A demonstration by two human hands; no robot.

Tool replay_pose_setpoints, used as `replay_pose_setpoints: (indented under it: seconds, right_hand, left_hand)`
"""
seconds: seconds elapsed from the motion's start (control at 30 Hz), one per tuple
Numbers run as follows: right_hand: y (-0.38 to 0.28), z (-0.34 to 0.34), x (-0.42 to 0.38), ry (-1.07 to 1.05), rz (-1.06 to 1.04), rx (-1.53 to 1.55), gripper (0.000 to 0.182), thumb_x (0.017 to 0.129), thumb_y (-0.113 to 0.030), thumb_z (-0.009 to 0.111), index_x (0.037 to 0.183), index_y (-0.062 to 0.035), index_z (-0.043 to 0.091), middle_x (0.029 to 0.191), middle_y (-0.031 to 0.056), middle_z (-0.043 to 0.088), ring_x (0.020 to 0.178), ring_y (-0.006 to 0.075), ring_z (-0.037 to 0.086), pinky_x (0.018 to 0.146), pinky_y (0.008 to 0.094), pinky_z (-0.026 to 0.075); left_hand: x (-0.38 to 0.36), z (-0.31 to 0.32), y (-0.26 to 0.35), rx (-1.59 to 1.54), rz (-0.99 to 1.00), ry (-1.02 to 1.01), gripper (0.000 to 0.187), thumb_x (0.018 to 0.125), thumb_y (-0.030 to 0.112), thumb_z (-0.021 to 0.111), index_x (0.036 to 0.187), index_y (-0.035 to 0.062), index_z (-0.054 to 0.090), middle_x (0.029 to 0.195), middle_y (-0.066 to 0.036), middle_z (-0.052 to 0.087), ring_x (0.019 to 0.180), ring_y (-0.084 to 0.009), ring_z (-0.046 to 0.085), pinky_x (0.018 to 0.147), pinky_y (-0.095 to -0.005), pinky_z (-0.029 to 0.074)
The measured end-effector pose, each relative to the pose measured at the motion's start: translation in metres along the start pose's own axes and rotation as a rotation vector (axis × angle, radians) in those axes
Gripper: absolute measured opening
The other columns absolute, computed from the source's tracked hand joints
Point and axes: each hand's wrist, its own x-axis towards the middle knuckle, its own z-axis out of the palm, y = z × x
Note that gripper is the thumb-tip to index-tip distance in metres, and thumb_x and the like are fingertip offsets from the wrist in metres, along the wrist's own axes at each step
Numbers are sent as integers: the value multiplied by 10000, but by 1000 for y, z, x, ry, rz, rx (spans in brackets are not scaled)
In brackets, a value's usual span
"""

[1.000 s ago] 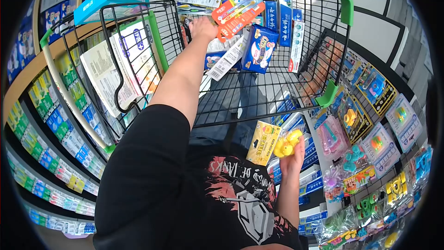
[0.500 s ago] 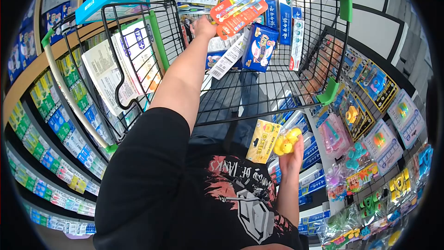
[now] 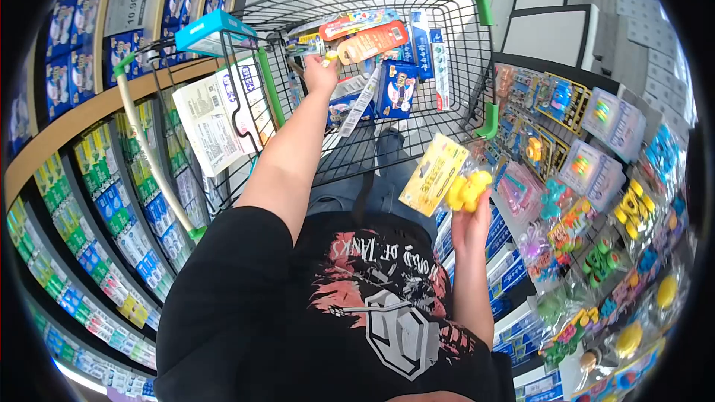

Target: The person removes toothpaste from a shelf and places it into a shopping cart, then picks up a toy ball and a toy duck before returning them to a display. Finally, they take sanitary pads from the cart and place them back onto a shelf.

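My left hand (image 3: 320,73) reaches into the black wire shopping cart (image 3: 406,150). Its fingers are closed at something small and yellow that I cannot make out. Beside them lies an orange blister pack (image 3: 372,42), with a red cartoon pack (image 3: 357,22) just beyond. Nearby in the cart are a dark blue packet (image 3: 397,89), a white strip with a barcode (image 3: 360,108) and long blue boxes (image 3: 421,45). Outside the cart, my right hand (image 3: 472,225) holds a clear bag of yellow toy ducks (image 3: 468,190) with a yellow header card (image 3: 434,173), tilted upward.
The cart's child seat holds a white box (image 3: 212,119), and a turquoise box (image 3: 216,31) rests on top near the handle (image 3: 156,167). Toothpaste shelves (image 3: 104,208) line the left. Hanging toys (image 3: 596,201) fill the rack on the right.
My right hand has raised the bag of toy ducks toward the cart. My left hand has shifted slightly inside the cart. The view has moved, and the red and orange packs lie more apart.
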Motion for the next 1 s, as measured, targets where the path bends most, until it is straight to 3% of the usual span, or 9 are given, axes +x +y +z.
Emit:
replay_pose_setpoints:
  seconds: [0.07, 0.2, 0.33, 0.43, 0.63, 0.77, 0.87, 0.9, 1.0]
  right_hand:
    - [-11, 8, -4, -26, -32, 24, 449, 1083, -355, 455, 1405, -43, 452, 1307, 101, 583, 1222, 238, 572, 1075, 426, 450]
    - [-39, 30, -22, -180, -90, 22, 451, 1072, -333, 491, 1416, -45, 441, 1389, 113, 554, 1289, 249, 545, 1086, 442, 441]
    - [-65, 36, -42, -225, -93, 35, 454, 1044, -239, 558, 1438, -58, 425, 1418, 117, 538, 1305, 277, 539, 1048, 484, 479]
    - [-78, 32, -52, -280, -197, 54, 452, 1020, -167, 566, 1435, -40, 440, 1408, 127, 548, 1307, 282, 535, 1069, 475, 458]
    - [-98, 31, -80, -310, -411, 113, 504, 985, -118, 628, 1444, -93, 420, 1432, 125, 504, 1305, 309, 527, 1100, 527, 432]
    - [-111, 37, -109, -289, -480, 196, 471, 900, 30, 689, 1323, -61, 503, 1279, 90, 594, 1199, 245, 595, 1052, 446, 485]
    - [-110, 30, -123, -256, -585, 120, 493, 872, 38, 724, 1308, -51, 513, 1271, 88, 600, 1195, 223, 595, 1037, 404, 489]
    - [-111, 31, -130, -219, -600, 99, 512, 835, 41, 766, 1280, -39, 525, 1246, 80, 614, 1162, 203, 612, 1024, 376, 492]
    - [-110, 28, -148, -220, -686, 14, 506, 812, 45, 785, 1245, -35, 535, 1213, 72, 628, 1138, 198, 626, 1015, 366, 499]
  left_hand:
    - [-18, -20, 4, -50, 11, 79, 505, 818, 304, 809, 1145, 62, 510, 1103, -223, 687, 1047, -433, 656, 889, -490, 512]
    - [-32, -40, -15, -130, 118, 121, 771, 799, 328, 837, 1392, 17, 455, 1155, -261, 664, 1104, -411, 644, 940, -465, 504]
    - [-98, -103, 29, -1001, -85, -436, 486, 915, 154, 713, 1330, -24, 532, 1238, -162, 652, 1174, -275, 635, 973, -406, 514]
    - [-148, -149, 65, -1155, -35, -884, 390, 930, 31, 644, 1303, -11, 539, 1281, -127, 626, 1176, -232, 629, 998, -399, 513]
    - [-256, -199, 146, -1169, -45, -1059, 416, 1016, 131, 529, 1404, 29, 417, 1409, -148, 542, 1296, -299, 555, 1098, -517, 456]
    - [-296, -203, 176, -930, 375, -913, 748, 999, 9, 561, 1591, 66, 107, 1533, -112, 412, 1283, -227, 550, 1066, -370, 459]
    - [-327, -211, 194, -858, 752, -809, 755, 1014, 6, 533, 1611, 98, 80, 1574, -143, 336, 1341, -250, 493, 1070, -351, 446]
    - [-333, -212, 192, -885, 703, -910, 647, 1018, 5, 513, 1595, 113, 242, 1581, -148, 319, 1401, -260, 413, 1086, -347, 417]
    - [-332, -218, 192, -356, 1017, -927, 475, 1021, 44, 519, 1492, 69, 461, 1556, -148, 348, 1412, -253, 378, 1101, -343, 377]
